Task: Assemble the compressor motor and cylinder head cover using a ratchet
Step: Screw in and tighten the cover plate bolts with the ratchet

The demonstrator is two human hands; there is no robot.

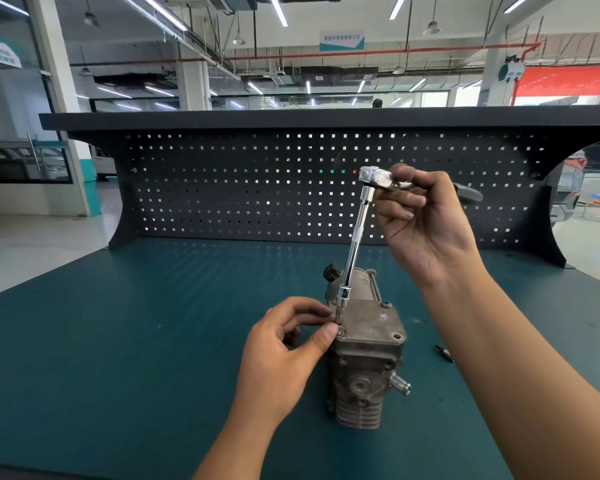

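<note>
Wide workshop hall with strip lights behind; teal-topped bench [118, 341] across the foreground, dark pegboard panel [222, 188] upright along its far edge; grey compressor motor [359, 382] standing near the middle of the bench, finned part lowest, short pipe stub out to the right; flat cylinder head cover [371, 323] seated on top of it; right hand [426, 223] raised above and to the right, fingers curled tight round the ratchet [376, 177] just behind its head; left hand [284, 344] low at the cover's left corner, thumb and forefinger pinching the bottom end of the extension bar [354, 251], tilted slightly from upright; one bolt [385, 305] in the cover's far right corner; small dark bit [444, 353] lying on the bench just right of the motor.
</note>
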